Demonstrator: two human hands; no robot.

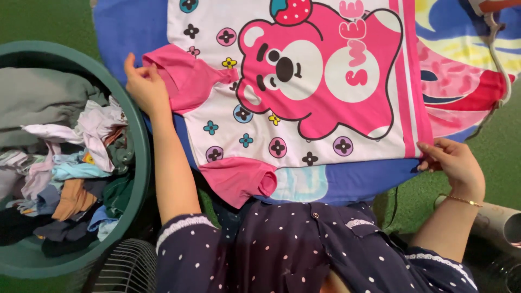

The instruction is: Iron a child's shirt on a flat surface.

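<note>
One shirt [304, 92], two pink sleeves; left hand [144, 84] fingers pinch its collar, right hand [453, 163] fingers pinch its hem. One basket [138, 141] alongside.

1. There's the garment: a dark navy top scattered with small white polka dots, filling the bottom of the view.
2. Short sleeves on both arms, each hem finished with a narrow band of white lace-like trim.
3. A small round button sits on the chest, near the middle of the fabric.
4. A flap edged in the same white trim shows on the right side of the chest, like a pocket.
5. On the right hand [455, 165], a thin gold-coloured chain bracelet circles the wrist.
6. The left hand [145, 87] wears nothing visible; the forearm is bare below the sleeve.
</note>
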